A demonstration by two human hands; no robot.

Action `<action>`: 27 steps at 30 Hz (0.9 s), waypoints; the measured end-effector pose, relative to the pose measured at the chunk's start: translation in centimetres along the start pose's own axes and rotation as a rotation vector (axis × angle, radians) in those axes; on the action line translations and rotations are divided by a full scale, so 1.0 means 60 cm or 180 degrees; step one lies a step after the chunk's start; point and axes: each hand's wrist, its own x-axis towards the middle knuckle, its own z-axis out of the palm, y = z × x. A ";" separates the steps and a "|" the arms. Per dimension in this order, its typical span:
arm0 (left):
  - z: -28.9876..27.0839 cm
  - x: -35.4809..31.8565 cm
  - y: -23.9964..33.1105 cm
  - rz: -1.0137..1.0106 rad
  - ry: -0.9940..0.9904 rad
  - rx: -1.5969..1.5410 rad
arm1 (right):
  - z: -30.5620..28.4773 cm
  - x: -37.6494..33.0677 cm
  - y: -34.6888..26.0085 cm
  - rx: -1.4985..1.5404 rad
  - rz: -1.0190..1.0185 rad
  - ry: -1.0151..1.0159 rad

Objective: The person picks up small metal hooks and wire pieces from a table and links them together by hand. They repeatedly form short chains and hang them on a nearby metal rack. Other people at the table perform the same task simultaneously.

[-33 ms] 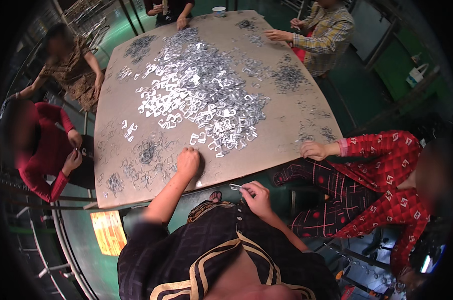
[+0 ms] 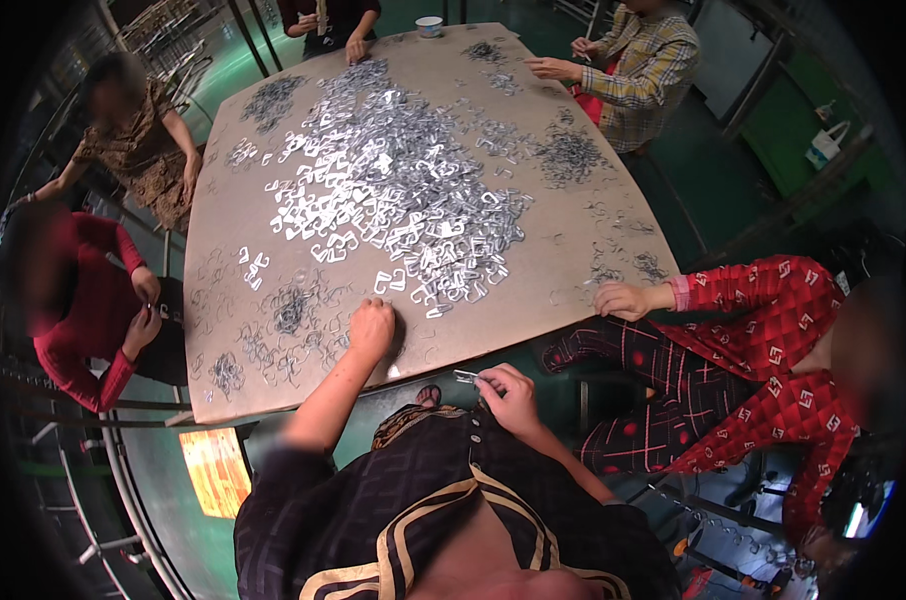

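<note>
So there's this big tan table [image 2: 573,270] with a huge heap of shiny metal clips [image 2: 393,200] piled in the middle, plus darker little clusters of thin wire bits [image 2: 291,310] scattered around the edges. The person wearing the camera has their left hand [image 2: 372,328] down on the tabletop near the front edge, fingers curled under and resting on the surface just below the clip heap. Can't really tell if anything's pinched inside it. Their right hand [image 2: 508,393] is off the table, held just past the near edge above their lap, with thumb and fingers closed on a small silvery metal piece [image 2: 466,377] that sticks out to the left.

Others are sat all round. On the right, a person in a red patterned top has a hand [image 2: 621,299] resting on the table edge. Someone in a plaid shirt [image 2: 653,70] works at the far right corner, near a small white cup [image 2: 430,26]. On the left there's a person in a red sweater [image 2: 83,300] and another in a brown top [image 2: 138,150].
</note>
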 end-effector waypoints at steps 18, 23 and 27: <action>-0.050 -0.014 0.008 -0.0007 -0.0227 -0.1054 | 0.000 -0.011 0.002 -0.0003 0.0016 0.0130; -0.050 -0.026 -0.007 -0.0354 -0.0235 -0.1875 | -0.001 -0.009 0.002 0.0026 0.0019 0.0097; -0.038 -0.020 -0.026 -0.0605 -0.0192 -0.1811 | 0.000 -0.002 0.005 -0.0028 0.0015 0.0074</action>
